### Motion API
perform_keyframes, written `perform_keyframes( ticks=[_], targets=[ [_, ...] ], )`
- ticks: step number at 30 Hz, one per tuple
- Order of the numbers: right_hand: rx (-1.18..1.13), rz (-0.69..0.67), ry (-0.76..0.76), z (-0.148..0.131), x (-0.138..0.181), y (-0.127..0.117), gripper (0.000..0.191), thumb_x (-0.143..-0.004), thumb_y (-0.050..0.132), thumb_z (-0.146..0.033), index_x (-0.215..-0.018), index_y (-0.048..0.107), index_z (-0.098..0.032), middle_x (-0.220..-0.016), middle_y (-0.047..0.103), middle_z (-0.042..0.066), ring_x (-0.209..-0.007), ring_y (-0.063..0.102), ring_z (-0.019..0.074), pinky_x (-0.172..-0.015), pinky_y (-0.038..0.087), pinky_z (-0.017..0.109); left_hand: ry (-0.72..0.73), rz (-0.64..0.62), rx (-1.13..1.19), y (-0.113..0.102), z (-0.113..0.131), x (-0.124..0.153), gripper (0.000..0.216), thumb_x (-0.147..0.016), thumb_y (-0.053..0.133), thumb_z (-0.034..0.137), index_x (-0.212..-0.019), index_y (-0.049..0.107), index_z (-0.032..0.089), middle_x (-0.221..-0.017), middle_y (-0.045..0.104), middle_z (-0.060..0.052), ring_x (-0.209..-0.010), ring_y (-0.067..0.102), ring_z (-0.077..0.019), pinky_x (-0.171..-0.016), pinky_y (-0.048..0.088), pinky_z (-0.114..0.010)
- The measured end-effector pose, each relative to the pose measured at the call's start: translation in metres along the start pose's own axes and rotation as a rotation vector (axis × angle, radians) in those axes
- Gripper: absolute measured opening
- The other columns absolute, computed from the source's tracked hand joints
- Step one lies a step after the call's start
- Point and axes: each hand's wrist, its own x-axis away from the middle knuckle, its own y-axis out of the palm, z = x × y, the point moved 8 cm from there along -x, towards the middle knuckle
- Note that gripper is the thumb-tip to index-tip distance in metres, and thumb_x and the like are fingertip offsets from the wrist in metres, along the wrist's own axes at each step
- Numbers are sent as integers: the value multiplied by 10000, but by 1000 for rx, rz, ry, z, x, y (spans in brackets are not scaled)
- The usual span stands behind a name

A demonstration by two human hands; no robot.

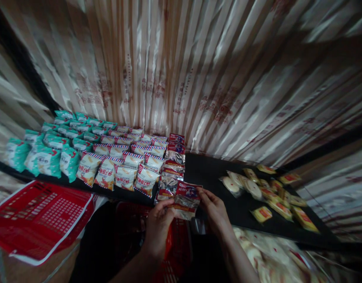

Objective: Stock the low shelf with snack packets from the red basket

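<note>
Between my two hands is a flat dark-red and silver snack packet [185, 199], held just over the front edge of the black shelf. My left hand [160, 220] pinches its left side, and my right hand [213, 206] grips its upper right corner. Behind it, a column of matching red packets [175, 155] runs back toward the curtain. Left of that column stand rows of white snack bags with striped edges [124, 175]. Green snack bags [48, 159] fill the shelf's left end.
Yellow packets [277, 206] and packs of pale round crackers [241, 182] lie loosely on the right of the black shelf [204, 169]. A red basket [42, 220] is at lower left, another [178, 243] below my hands. Clear bags of round pieces [263, 251] sit lower right.
</note>
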Motion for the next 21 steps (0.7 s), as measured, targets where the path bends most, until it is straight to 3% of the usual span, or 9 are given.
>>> perform_keyframes(
  ticks=[6,10,14,21],
  targets=[
    [33,7,-31,-4,-2,5,436,-546,747,-474,-869,698,-185,-782,730,44,-688,666,212,-625,533,299,9,0,-21,-2,-2,-3,324,-588,679,272,-889,648,157,-738,710,-34,-754,664,-189,-740,496,-275],
    [18,1,-22,3,-6,6,434,-544,753,-471,-871,701,-190,-798,732,44,-727,672,221,-671,539,313,31,-9,-73,-6,-6,-6,359,-600,675,291,-926,626,149,-848,717,-69,-777,664,-195,-735,501,-284],
    [22,-25,-28,8,-10,10,429,-566,747,-473,-890,698,-195,-845,732,37,-766,668,214,-699,531,312,128,-26,-171,-10,-8,-11,316,-630,650,288,-917,635,159,-952,705,-91,-849,660,-207,-773,503,-303],
    [69,-23,-39,9,-16,25,461,-508,759,-485,-860,692,-195,-820,724,36,-680,645,198,-599,508,295,367,17,-257,-23,-15,-19,195,-650,616,250,-828,666,188,-1036,674,-77,-994,617,-206,-908,461,-330]
  ],
)
